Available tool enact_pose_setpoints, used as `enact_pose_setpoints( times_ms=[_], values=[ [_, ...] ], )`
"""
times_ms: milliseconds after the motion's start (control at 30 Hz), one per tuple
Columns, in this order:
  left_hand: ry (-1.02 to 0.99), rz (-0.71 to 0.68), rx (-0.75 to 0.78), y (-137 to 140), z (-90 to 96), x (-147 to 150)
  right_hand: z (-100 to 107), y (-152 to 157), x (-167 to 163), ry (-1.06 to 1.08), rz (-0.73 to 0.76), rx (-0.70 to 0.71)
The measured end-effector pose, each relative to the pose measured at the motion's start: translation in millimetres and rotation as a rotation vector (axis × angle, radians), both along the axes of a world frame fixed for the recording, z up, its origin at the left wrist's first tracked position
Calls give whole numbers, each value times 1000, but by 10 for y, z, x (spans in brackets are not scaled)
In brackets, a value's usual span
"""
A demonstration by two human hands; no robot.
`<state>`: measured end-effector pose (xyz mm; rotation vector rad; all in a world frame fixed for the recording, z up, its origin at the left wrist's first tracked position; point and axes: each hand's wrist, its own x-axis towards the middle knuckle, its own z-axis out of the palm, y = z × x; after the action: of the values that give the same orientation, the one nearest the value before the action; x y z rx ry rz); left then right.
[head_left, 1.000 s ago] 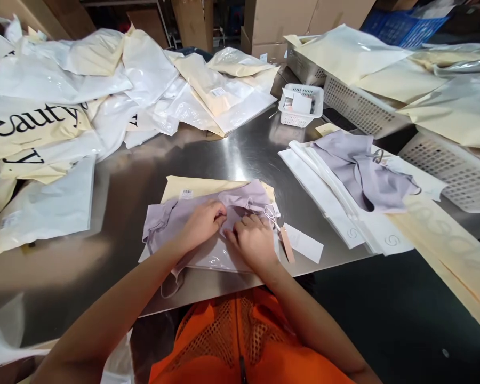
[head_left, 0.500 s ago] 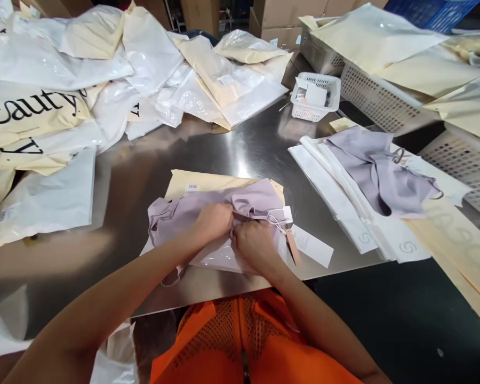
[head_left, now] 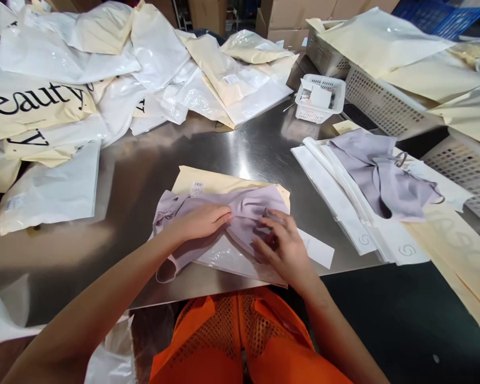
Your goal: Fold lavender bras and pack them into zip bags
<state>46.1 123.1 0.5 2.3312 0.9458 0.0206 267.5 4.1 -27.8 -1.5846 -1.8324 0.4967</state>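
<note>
A lilac bra-like garment (head_left: 244, 229) lies spread over a bag with a cream upper edge (head_left: 228, 178) and a clear plastic front (head_left: 224, 253). My left hand (head_left: 208, 220) rests on the garment with its fingers stretched out toward the middle. Over the garment's right side is my right hand (head_left: 284, 245), fingers apart and slightly bent; whether the fingertips touch the cloth I cannot tell. A white card (head_left: 318, 249) sticks out to the right from behind that hand. A barcode label (head_left: 197, 188) shows on the bag's cream part.
Packed plastic bags (head_left: 160, 58) are heaped along the back left of the metal table (head_left: 144, 165). A small white basket (head_left: 319, 98) stands at the back. On the right, another lilac garment (head_left: 380, 165) lies on white zip bags (head_left: 340, 208), near larger baskets (head_left: 388, 101).
Both hands were closed and close together on the garment's middle. They have moved apart and opened, the right one shifting right. The garment lies flatter, and the pink tag is now hidden.
</note>
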Motion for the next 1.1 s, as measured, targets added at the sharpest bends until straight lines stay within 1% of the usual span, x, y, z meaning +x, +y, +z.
enact_pose_setpoints(
  times_ms=[67, 100, 167, 233, 300, 400, 500, 567, 700, 733, 767, 867, 900, 1000, 1033, 1100],
  values=[
    [-27, 30, -19, -65, -2, -30, 35, -15, 157, 17, -69, 9],
    [-31, 41, -4, -110, -7, -29, 50, -25, 216, 9, -86, 12],
    [-3, 65, 87, -214, -18, -3, 67, -53, 282, -6, -118, 40],
    [76, 96, 216, -313, -28, 44, 64, -83, 279, -12, -133, 74],
    [156, 109, 294, -383, -36, 102, 43, -99, 233, -31, -100, 77],
    [227, 74, 327, -419, -42, 189, -10, -84, 173, -114, -32, 70],
    [294, 54, 360, -423, -42, 258, -60, -55, 207, -188, -53, 21],
    [322, 46, 381, -444, -38, 294, -81, -51, 282, -169, -45, -33],
    [330, -16, 377, -520, -32, 381, -115, -71, 438, -14, 39, -80],
    [330, -33, 375, -532, -32, 413, -131, -70, 461, 24, 20, -85],
    [333, -43, 376, -537, -31, 452, -154, -61, 476, 62, -29, -90],
    [360, -32, 401, -503, -27, 593, -251, 6, 484, 191, -248, -105],
    [371, -24, 410, -480, -26, 643, -284, 37, 481, 237, -301, -112],
    [343, -22, 422, -415, -21, 771, -339, 108, 465, 323, -355, -135],
    [322, -21, 423, -401, -21, 801, -335, 114, 456, 314, -364, -123],
    [289, -11, 429, -382, -26, 840, -292, 88, 417, 217, -394, -41]
  ],
)
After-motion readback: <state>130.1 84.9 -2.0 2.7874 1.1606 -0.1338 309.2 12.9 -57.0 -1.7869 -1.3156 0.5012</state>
